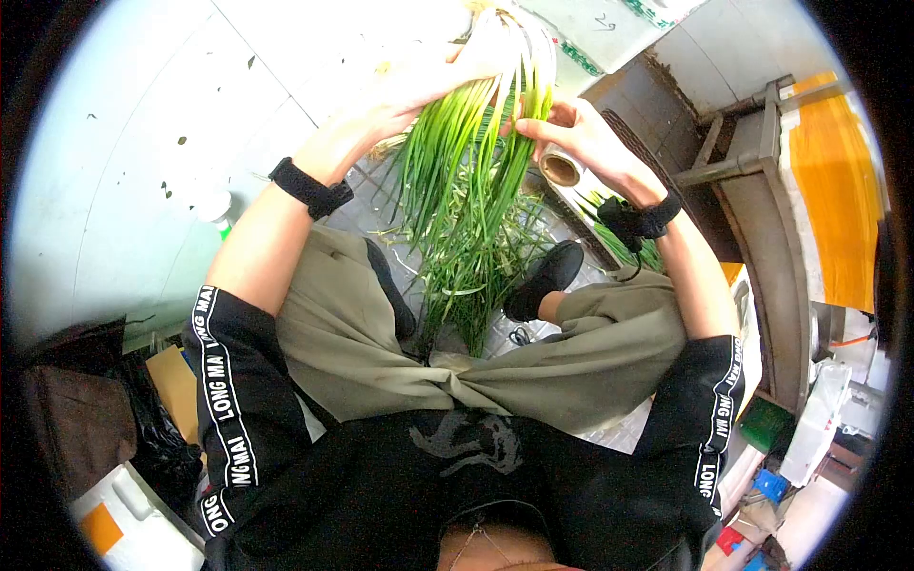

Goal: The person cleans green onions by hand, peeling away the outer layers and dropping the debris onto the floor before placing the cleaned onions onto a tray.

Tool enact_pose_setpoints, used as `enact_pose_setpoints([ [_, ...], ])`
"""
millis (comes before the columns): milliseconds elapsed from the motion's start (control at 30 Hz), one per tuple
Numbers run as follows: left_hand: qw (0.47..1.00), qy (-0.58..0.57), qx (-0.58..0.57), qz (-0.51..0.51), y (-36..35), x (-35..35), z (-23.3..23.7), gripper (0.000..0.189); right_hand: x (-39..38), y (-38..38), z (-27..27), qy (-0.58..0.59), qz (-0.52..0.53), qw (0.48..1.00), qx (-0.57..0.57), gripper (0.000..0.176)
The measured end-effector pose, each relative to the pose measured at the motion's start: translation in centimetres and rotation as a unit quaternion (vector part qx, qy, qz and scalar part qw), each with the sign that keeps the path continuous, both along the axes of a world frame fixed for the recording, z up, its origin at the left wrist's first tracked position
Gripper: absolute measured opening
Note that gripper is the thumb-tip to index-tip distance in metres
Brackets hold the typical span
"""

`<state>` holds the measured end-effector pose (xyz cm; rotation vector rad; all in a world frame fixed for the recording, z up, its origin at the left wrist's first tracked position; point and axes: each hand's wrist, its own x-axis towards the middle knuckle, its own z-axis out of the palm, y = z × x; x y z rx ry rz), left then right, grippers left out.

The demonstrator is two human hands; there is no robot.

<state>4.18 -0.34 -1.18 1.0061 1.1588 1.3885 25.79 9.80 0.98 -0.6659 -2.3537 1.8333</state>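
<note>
A long bunch of scallions (476,124), pale at the top end and green below, hangs in front of me. My left hand (462,74) is wrapped round its pale upper part, bright and partly washed out by the light. On the bunch's right side, my right hand (564,126) pinches some of the green leaves between thumb and fingers. Just below that hand is a roll with a cardboard core (560,169). Loose green leaves and trimmings (476,276) lie heaped on the floor between my shoes, under the hanging leaf tips.
At the right stands a dark crate (619,252) with more scallions (640,246). A white foam box (600,38) is at the top. A metal-framed stand (762,181) with an orange panel (830,190) rises at the right. A white bottle (215,207) stands at the left.
</note>
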Motion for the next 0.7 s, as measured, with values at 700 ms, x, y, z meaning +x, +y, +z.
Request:
enact_pose_setpoints([
  [700,0.994,-0.014,0.019,-0.104,-0.3,0.3,0.1,0.042,0.8,0.2,0.7,-0.052,0.017,0.998,-0.034,0.025],
])
